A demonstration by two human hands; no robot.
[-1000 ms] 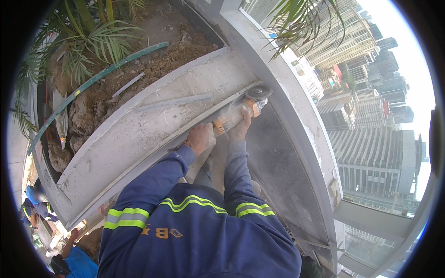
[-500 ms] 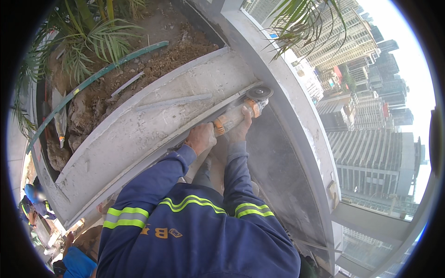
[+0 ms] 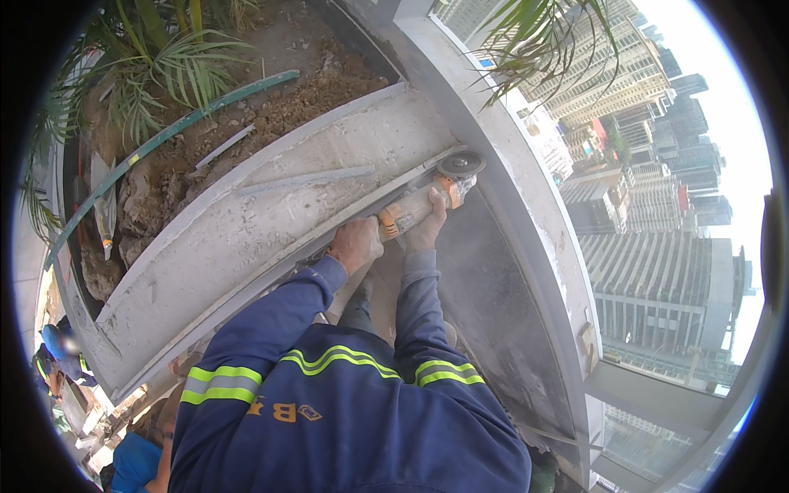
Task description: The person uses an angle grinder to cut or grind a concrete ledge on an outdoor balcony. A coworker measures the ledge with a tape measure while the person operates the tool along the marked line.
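An orange and grey angle grinder (image 3: 415, 209), coated in dust, is held in both my hands. My left hand (image 3: 357, 245) is closed round its rear end, next to the orange collar. Nearer the tool's head, my right hand (image 3: 426, 229) wraps round the body. The round grey disc (image 3: 461, 164) lies at the far right end of the tool, by the corner of the concrete ledge's edge (image 3: 312, 233). Whether the disc touches the concrete I cannot tell. Pale dust hangs over the dark panel below it.
A loose grey strip (image 3: 308, 180) lies on the ledge. Beyond is a soil bed (image 3: 271, 107) with palms and a green curved pipe (image 3: 173, 131). A white curved parapet (image 3: 526, 181) runs along the right, tall buildings past it. Other people (image 3: 136, 464) are at the lower left.
Both hands and the grinder stay almost in place. At the lower left, a person in blue has shifted, and more of an arm shows.
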